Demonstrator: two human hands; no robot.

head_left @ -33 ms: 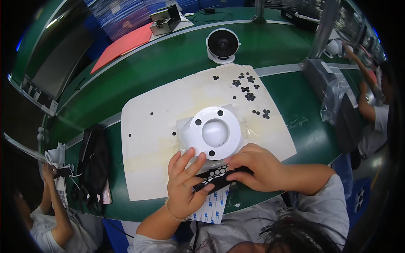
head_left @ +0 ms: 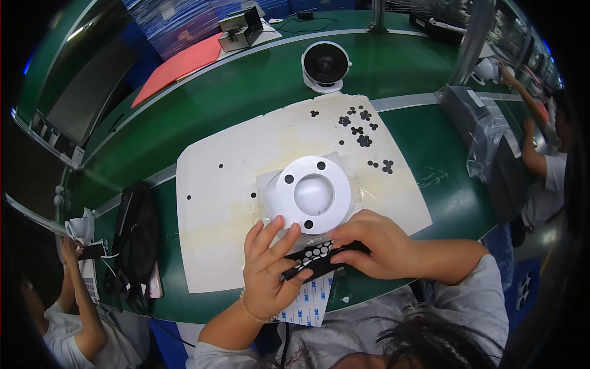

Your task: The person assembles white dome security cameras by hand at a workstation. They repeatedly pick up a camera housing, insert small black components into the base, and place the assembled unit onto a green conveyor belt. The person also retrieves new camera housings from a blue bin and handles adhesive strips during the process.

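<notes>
A black strip [head_left: 322,264] with rows of round white spots is stretched between my hands at the table's near edge. My left hand [head_left: 270,267] pinches its left end between thumb and fingers, other fingers spread. My right hand [head_left: 381,246] is closed at its right end, thumb and forefinger together; whether they hold a small piece too, I cannot tell. Just beyond sits a white ring-shaped base [head_left: 342,197] with a round central opening and three black round pads on it. My left fingertips are at its near rim. A white sheet with blue print [head_left: 307,305] hangs below the strip.
The base stands on a pale board [head_left: 215,246]; loose black round pads [head_left: 364,141] lie at its far right. A round black-and-white device [head_left: 326,64] stands behind. A black bag [head_left: 136,246] lies left, a dark box [head_left: 485,147] right. Other people work at both sides.
</notes>
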